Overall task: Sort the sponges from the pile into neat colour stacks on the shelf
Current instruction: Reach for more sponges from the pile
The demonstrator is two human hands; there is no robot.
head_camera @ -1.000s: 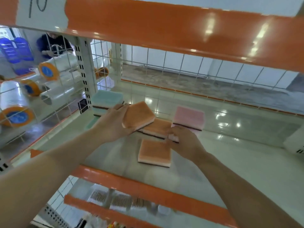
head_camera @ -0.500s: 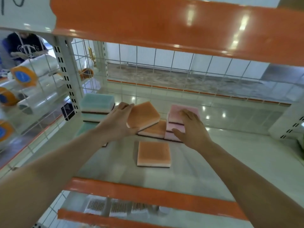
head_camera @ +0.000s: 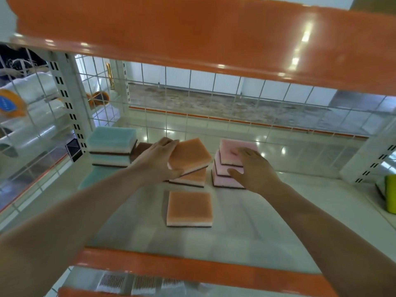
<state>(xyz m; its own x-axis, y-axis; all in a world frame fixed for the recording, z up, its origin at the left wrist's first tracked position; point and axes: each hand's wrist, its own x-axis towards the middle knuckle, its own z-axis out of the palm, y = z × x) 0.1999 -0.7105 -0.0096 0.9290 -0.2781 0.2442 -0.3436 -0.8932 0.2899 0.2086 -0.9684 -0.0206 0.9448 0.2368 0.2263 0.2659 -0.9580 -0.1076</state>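
Left hand grips an orange sponge; right hand rests flat on pink stack, glossy white shelf.

Orange sponges layered over white and dark brown, pink sponges banded likewise, teal-blue sponges, orange-edged shelf with pale glossy surface, white wire grid, yellow-green object.

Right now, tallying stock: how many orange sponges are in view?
3: one in the left hand, one beneath it, one lying alone nearer the front. More may hide behind the hand.
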